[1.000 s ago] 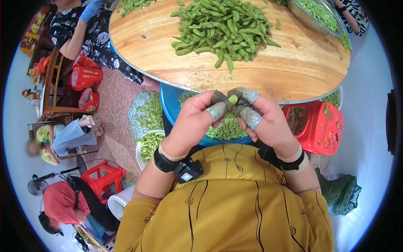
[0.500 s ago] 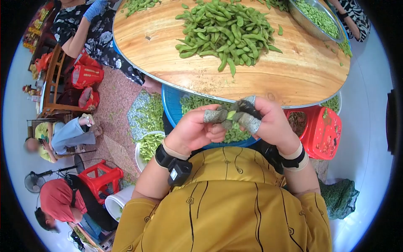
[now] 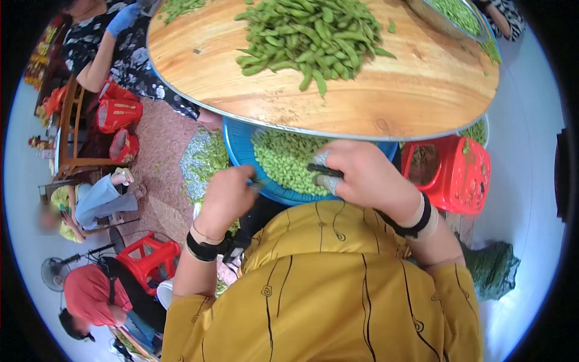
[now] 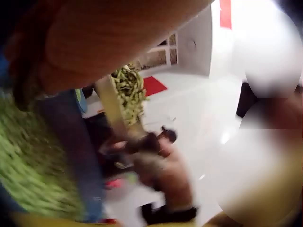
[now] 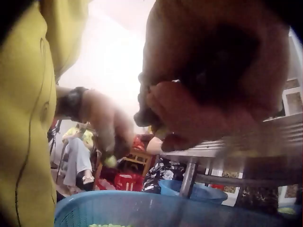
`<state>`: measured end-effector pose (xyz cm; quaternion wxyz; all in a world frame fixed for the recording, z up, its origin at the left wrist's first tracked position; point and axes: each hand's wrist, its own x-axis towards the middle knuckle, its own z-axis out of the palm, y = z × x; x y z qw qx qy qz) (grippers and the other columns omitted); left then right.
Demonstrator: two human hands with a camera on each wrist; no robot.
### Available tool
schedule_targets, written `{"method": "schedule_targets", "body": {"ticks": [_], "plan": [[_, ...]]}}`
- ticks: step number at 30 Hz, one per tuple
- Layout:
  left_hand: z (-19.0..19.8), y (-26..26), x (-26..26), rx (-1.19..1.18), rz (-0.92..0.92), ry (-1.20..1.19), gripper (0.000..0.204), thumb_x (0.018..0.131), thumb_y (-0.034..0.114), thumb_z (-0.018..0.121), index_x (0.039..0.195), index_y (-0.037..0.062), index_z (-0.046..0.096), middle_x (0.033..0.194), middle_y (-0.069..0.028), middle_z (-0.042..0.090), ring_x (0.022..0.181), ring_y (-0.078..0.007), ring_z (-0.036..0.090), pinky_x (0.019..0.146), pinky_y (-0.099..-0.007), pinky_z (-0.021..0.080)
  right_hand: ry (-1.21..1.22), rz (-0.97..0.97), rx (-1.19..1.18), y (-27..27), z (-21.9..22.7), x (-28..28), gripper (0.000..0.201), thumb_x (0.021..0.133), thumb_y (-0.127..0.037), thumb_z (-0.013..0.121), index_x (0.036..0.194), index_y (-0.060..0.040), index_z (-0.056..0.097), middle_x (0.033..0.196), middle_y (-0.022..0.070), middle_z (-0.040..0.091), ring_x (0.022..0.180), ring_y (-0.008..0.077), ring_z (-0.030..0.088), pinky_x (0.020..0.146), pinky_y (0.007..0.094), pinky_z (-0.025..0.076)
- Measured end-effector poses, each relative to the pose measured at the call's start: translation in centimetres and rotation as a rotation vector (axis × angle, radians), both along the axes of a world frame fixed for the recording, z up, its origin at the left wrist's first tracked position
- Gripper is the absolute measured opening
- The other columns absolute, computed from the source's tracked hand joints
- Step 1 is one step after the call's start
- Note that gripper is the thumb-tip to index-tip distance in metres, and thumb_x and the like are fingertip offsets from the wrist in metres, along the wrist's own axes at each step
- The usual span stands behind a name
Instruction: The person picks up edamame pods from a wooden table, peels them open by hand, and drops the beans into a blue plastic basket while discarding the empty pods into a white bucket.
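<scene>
My left hand (image 3: 228, 196) is at the left rim of the blue basket (image 3: 240, 148), fingers curled inward and blurred at the tips. Seen from the right wrist, a small green pod (image 5: 110, 161) shows at its fingertips. Over the shelled green beans (image 3: 278, 166) in the basket is my right hand (image 3: 362, 172), its fingers bent. Grey coverings (image 3: 329, 183) wrap its thumb and a finger, with dark tips. In the right wrist view a bit of green shows by those fingers, and I cannot tell whether they hold it.
A wooden table (image 3: 217, 84) carries a heap of whole pods (image 3: 313, 39) and a metal bowl of beans (image 3: 455, 15). To the right stands a red stool (image 3: 470, 181). Pods (image 3: 208, 160) lie on the floor at the left. A person with a blue glove (image 3: 123, 19) is across the table.
The hands were together on one pod and have parted. My left hand has moved left and down to the basket's rim; my right stays over the basket, turned more palm-down.
</scene>
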<state>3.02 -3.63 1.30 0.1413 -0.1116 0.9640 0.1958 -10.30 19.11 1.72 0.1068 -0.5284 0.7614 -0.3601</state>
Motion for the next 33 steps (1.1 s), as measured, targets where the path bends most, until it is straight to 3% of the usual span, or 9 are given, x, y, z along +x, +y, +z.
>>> {"method": "schedule_targets", "body": {"ticks": [3,9,11,15,17,19,22,26,33], "plan": [[-0.1,0.3,0.9,-0.329,0.067,0.025,0.034,0.071,0.013,0.072,0.099,0.0,0.059,0.093,-0.018,0.062,0.082,-0.0358,0.062,0.066,-0.043,0.049,-0.148,-0.026,-0.115,-1.0,0.7,-0.3,0.018,0.077,-0.019,0.065,0.08,-0.002,0.061,0.071,0.0181,0.059,0.069,0.0381,0.058,0.062,0.0445,0.046],[2.0,5.3,-4.0,0.503,-0.338,0.155,0.059,0.068,0.02,0.075,0.117,-0.0031,0.052,0.104,-0.0237,0.06,0.099,-0.0377,0.058,0.086,-0.0412,0.047,-0.603,-0.143,-0.281,-3.7,4.2,-1.5,0.025,0.077,-0.021,0.065,0.073,0.002,0.058,0.058,0.018,0.053,0.051,0.0259,0.053,0.05,0.0375,0.04],[1.0,7.5,-5.6,0.951,-0.316,0.211,0.06,0.066,0.017,0.072,0.12,-0.0024,0.052,0.109,-0.0176,0.061,0.101,-0.0307,0.059,0.087,-0.0386,0.047,-0.584,-0.119,-0.181,-3.9,5.4,-2.0,0.011,0.085,-0.012,0.063,0.087,-0.0019,0.064,0.065,-0.0007,0.058,0.055,0.0041,0.051,0.048,0.0223,0.041],[0.7,10.3,-7.8,1.034,-0.495,0.278,0.057,0.065,0.013,0.069,0.117,-0.0031,0.054,0.106,-0.0125,0.063,0.099,-0.0229,0.059,0.086,-0.0356,0.048,-0.867,-0.173,-0.354,-4.8,5.7,-1.9,0.008,0.085,-0.009,0.059,0.087,-0.0037,0.064,0.064,-0.0007,0.058,0.05,0.0023,0.047,0.045,0.0203,0.037],[1.2,11.0,-8.2,1.173,-0.456,-0.136,0.061,0.07,0.014,0.079,0.122,-0.0025,0.053,0.116,-0.008,0.061,0.107,-0.0155,0.056,0.095,-0.0312,0.044,-0.801,-0.216,-0.368,-5.0,4.6,-2.7,0.009,0.085,-0.009,0.059,0.09,-0.0033,0.063,0.063,0.0023,0.058,0.052,0.004,0.048,0.046,0.0228,0.039],[1.0,11.4,-8.1,1.258,-0.418,-0.116,0.058,0.071,0.013,0.078,0.122,-0.0022,0.054,0.116,-0.0069,0.062,0.105,-0.0142,0.057,0.094,-0.0303,0.045,-0.121,-0.33,-0.306,-4.8,3.4,-3.4,0.014,0.081,-0.008,0.06,0.095,-0.0042,0.062,0.07,0.0075,0.061,0.054,0.0118,0.054,0.049,0.0281,0.044],[1.6,11.8,-7.8,1.424,-0.342,-0.162,0.05,0.074,0.01,0.076,0.119,-0.0015,0.056,0.114,-0.0054,0.063,0.103,-0.0125,0.057,0.093,-0.0288,0.045,0.386,-0.358,-0.34,-5.0,2.2,-3.4,0.02,0.074,-0.007,0.063,0.093,-0.0057,0.062,0.075,0.01,0.059,0.059,0.0224,0.058,0.052,0.0338,0.047],[1.6,11.8,-7.6,1.475,-0.321,-0.292,0.036,0.079,0.01,0.072,0.112,-0.0011,0.062,0.109,-0.0045,0.065,0.1,-0.0111,0.058,0.091,-0.0278,0.046,0.552,-0.357,-0.194,-4.4,2.5,-3.3,0.02,0.069,-0.007,0.064,0.089,-0.0073,0.061,0.074,0.0088,0.056,0.063,0.0277,0.059,0.052,0.0361,0.047],[4.3,12.5,-7.8,1.257,-0.13,-0.561,0.033,0.083,0.02,0.07,0.107,-0.001,0.065,0.101,-0.0048,0.067,0.089,-0.0093,0.058,0.083,-0.0268,0.047,0.736,-0.263,-0.409,-4.4,3.6,-4.0,0.007,0.075,-0.012,0.061,0.076,-0.008,0.056,0.066,0.0046,0.054,0.059,0.0207,0.058,0.047,0.0303,0.047]]}}
